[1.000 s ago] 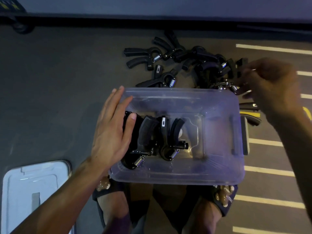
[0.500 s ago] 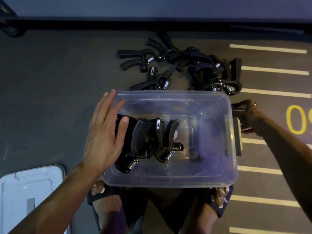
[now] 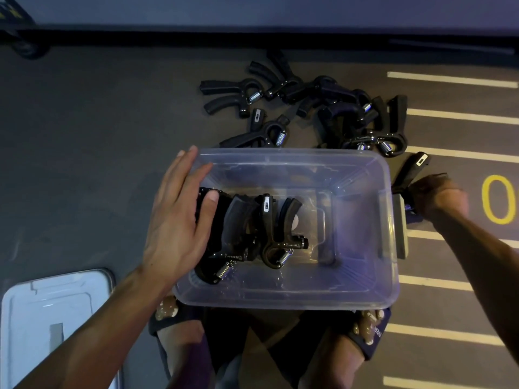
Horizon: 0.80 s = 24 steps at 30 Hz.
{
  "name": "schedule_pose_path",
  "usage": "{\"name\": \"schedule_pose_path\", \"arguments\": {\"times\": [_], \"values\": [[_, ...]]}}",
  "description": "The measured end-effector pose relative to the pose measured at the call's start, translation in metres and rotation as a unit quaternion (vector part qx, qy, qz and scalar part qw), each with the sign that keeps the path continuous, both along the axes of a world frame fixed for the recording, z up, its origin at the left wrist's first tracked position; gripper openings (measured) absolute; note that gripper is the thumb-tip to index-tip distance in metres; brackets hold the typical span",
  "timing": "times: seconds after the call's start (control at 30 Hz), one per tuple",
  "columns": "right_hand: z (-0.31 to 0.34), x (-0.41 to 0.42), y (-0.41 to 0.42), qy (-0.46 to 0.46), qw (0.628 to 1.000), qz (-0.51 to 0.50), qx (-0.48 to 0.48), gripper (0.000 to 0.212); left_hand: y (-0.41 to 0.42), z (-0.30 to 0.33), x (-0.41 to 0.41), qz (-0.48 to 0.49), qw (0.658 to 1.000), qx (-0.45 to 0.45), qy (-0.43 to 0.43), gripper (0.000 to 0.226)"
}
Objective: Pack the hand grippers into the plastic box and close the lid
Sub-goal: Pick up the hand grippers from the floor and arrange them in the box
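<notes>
A clear plastic box (image 3: 295, 293) sits on the floor between my feet. Inside, at its left end, stand a few black hand grippers (image 3: 252, 228) with silver springs. My left hand (image 3: 177, 220) rests flat over the box's left rim, fingers straight, thumb touching the leftmost gripper. My right hand (image 3: 436, 197) is just outside the box's right end and grips a black hand gripper (image 3: 411, 169) by one handle. Several more hand grippers (image 3: 323, 108) lie in a pile on the floor beyond the box. The white lid (image 3: 47, 318) lies flat at lower left.
The floor is dark grey with white painted stripes (image 3: 449, 116) and a yellow numeral (image 3: 498, 199) at the right. My sandalled feet (image 3: 368, 329) show under the box's near edge. A dark wall base runs along the top.
My right hand came down from the pile to the box's right end and now holds a gripper there. My left hand stayed on the left rim.
</notes>
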State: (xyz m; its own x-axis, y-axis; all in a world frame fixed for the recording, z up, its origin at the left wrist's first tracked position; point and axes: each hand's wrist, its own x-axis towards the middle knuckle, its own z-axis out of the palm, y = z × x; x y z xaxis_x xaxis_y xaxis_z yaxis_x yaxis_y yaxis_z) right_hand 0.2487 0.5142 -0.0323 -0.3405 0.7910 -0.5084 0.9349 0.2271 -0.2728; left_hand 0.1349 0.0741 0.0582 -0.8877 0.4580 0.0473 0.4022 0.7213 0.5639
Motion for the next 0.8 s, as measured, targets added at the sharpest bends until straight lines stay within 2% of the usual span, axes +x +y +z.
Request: {"name": "schedule_pose_path", "arguments": {"times": [0.07, 0.13, 0.2, 0.37, 0.47, 0.57, 0.63, 0.67, 0.73, 0.8], "values": [[-0.007, 0.006, 0.003, 0.03, 0.999, -0.045, 0.004, 0.034, 0.0, 0.0, 0.0, 0.002, 1.0, -0.001, -0.002, 0.045], [-0.009, 0.013, 0.003, -0.004, 0.998, -0.045, 0.041, 0.042, 0.0, 0.0, -0.001, 0.002, 1.0, -0.003, -0.002, 0.045], [-0.002, 0.018, -0.005, 0.005, 0.996, -0.063, 0.07, 0.052, 0.0, 0.001, 0.0, 0.003, 1.0, -0.009, -0.003, 0.045], [0.037, 0.011, -0.009, 0.108, 0.983, -0.139, 0.043, 0.056, -0.001, 0.001, 0.0, 0.002, 1.0, -0.009, -0.004, 0.045], [0.079, -0.01, -0.009, 0.235, 0.961, -0.142, 0.02, 0.069, -0.001, 0.0, 0.0, -0.001, 1.0, -0.007, 0.0, 0.045], [0.124, -0.025, -0.027, 0.323, 0.943, -0.076, 0.011, 0.075, -0.001, -0.001, -0.001, -0.001, 1.0, -0.002, -0.001, 0.045], [0.157, -0.028, -0.066, 0.363, 0.932, 0.005, -0.02, 0.056, -0.001, -0.002, -0.001, 0.001, 1.0, -0.001, -0.004, 0.045], [0.166, -0.03, -0.088, 0.375, 0.925, 0.046, -0.031, 0.055, -0.001, -0.001, -0.001, 0.003, 1.0, 0.001, -0.004, 0.045], [0.176, -0.029, -0.135, 0.365, 0.92, 0.109, -0.088, 0.063, -0.001, -0.002, -0.001, 0.004, 1.0, 0.003, -0.002, 0.045], [0.167, -0.021, -0.17, 0.318, 0.921, 0.184, -0.127, 0.07, -0.001, -0.002, 0.0, 0.003, 1.0, 0.006, -0.001, 0.045]]}}
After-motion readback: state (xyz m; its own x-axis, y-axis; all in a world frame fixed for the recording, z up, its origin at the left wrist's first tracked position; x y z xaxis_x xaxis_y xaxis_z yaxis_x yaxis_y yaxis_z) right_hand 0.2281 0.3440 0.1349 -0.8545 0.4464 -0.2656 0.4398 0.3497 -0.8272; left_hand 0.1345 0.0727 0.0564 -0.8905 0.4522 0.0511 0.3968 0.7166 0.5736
